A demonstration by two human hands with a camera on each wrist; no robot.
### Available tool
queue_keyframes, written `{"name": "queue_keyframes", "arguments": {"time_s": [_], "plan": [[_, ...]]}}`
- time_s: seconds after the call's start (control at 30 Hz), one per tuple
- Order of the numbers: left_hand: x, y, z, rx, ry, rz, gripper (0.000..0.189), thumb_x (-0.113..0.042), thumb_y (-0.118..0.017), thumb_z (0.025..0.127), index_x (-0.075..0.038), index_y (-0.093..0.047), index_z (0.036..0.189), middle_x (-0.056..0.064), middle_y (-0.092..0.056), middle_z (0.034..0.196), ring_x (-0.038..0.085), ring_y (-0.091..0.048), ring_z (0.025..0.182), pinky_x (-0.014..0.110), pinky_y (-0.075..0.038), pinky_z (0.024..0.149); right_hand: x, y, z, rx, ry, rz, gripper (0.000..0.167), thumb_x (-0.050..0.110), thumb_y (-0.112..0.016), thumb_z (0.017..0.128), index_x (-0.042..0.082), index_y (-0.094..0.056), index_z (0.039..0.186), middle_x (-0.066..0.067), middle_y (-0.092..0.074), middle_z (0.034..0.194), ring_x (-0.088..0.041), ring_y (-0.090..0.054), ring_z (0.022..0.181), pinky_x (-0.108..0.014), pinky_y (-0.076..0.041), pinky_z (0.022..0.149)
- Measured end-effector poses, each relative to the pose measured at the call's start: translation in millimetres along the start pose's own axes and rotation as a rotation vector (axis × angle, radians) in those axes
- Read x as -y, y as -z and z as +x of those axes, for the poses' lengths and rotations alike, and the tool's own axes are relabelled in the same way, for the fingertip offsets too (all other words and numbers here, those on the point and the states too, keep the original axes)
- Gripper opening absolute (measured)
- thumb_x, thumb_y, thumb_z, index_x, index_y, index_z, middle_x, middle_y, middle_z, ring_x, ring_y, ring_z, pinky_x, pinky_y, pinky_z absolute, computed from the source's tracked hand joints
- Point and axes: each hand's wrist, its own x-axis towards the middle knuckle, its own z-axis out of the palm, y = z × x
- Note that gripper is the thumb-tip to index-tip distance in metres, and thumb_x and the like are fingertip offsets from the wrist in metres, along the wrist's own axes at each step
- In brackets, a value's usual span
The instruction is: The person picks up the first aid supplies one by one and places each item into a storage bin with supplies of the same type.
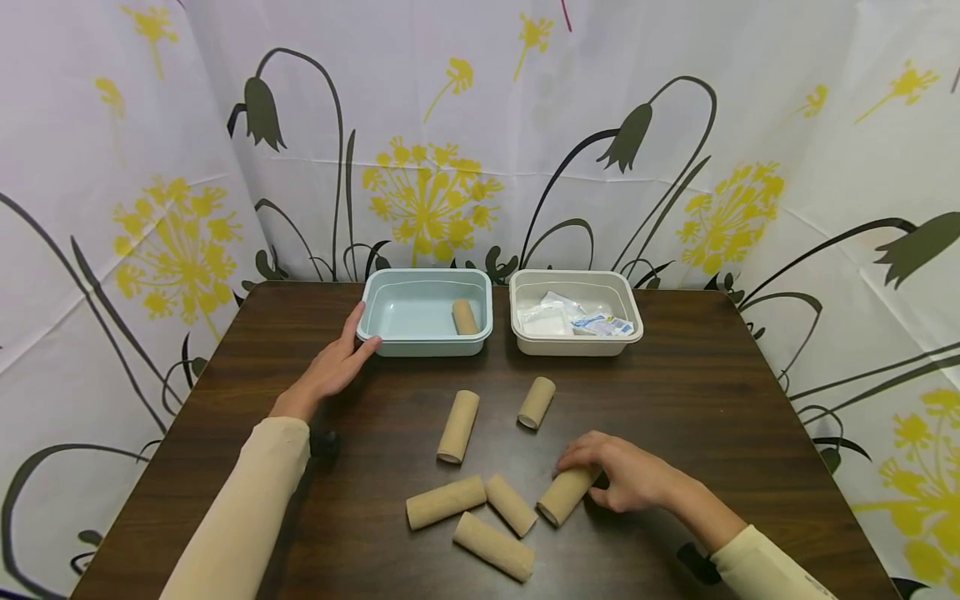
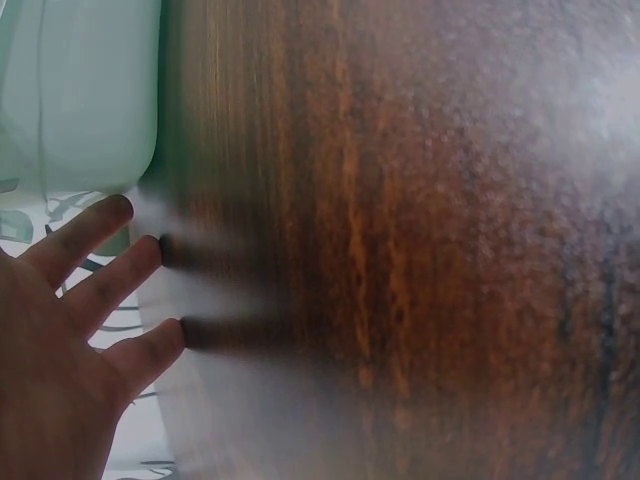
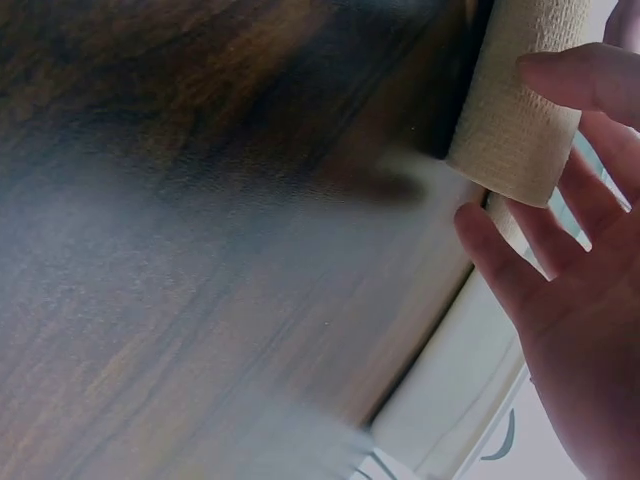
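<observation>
My right hand holds a tan bandage roll near the front right of the table, thumb on one side and fingers on the other. Up close in the right wrist view, the roll has a crinkled weave. My left hand is at the left end of a light blue plastic container, fingers stretched and fingertips right at its rim. The left wrist view shows those spread fingers beside the container's wall. One bandage roll lies inside the container.
Several more tan rolls lie loose across the middle and front of the dark wooden table. A cream container with white packets stands right of the blue one. A flower-printed curtain hangs behind the table.
</observation>
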Motion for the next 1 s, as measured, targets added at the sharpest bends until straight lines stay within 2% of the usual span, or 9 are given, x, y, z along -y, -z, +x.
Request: {"name": "queue_keyframes", "arguments": {"time_s": [0.17,0.33,0.63,0.83,1.0], "plan": [[-0.1,0.4,0.2,0.005,0.008,-0.001,0.078,-0.061,-0.033,0.1,-0.035,0.016,0.155,0.03,-0.02,0.156,0.055,-0.03,0.135,0.071,-0.023,0.103,2.0,2.7,2.7,0.034,-0.008,-0.037,0.045,0.0,-0.075,0.074,0.015,-0.07,0.116,0.01,-0.062,0.117,-0.013,-0.057,0.111,-0.037,-0.048,0.093],[-0.1,0.4,-0.1,0.008,0.013,0.0,0.078,-0.062,-0.033,0.1,-0.036,0.016,0.155,0.029,-0.019,0.157,0.055,-0.029,0.135,0.071,-0.023,0.103,1.8,4.0,3.1,0.028,-0.008,-0.057,0.04,0.008,-0.078,0.075,0.017,-0.071,0.113,0.011,-0.064,0.111,-0.01,-0.06,0.104,-0.036,-0.05,0.089],[-1.2,0.1,0.3,0.008,0.016,0.002,0.078,-0.062,-0.033,0.1,-0.036,0.016,0.155,0.028,-0.018,0.157,0.055,-0.029,0.136,0.071,-0.022,0.104,1.9,10.9,3.7,0.033,-0.045,-0.012,0.037,0.014,-0.08,0.079,0.015,-0.071,0.115,0.011,-0.065,0.109,-0.005,-0.06,0.097,-0.03,-0.052,0.082],[1.8,-1.6,2.1,0.001,0.011,0.0,0.077,-0.063,-0.033,0.1,-0.038,0.016,0.155,0.028,-0.02,0.157,0.054,-0.031,0.135,0.07,-0.024,0.103,3.4,19.3,9.0,-0.002,-0.052,0.013,0.038,0.017,-0.08,0.08,0.015,-0.07,0.117,0.011,-0.065,0.107,-0.003,-0.059,0.091,-0.027,-0.051,0.077],[3.2,-2.7,1.9,-0.003,0.007,-0.002,0.077,-0.063,-0.033,0.1,-0.038,0.015,0.155,0.029,-0.021,0.156,0.055,-0.031,0.134,0.071,-0.024,0.103,5.6,25.8,17.6,-0.07,-0.043,0.026,0.039,0.019,-0.082,0.08,0.017,-0.07,0.117,0.013,-0.065,0.105,-0.003,-0.058,0.086,-0.027,-0.05,0.074]]}}
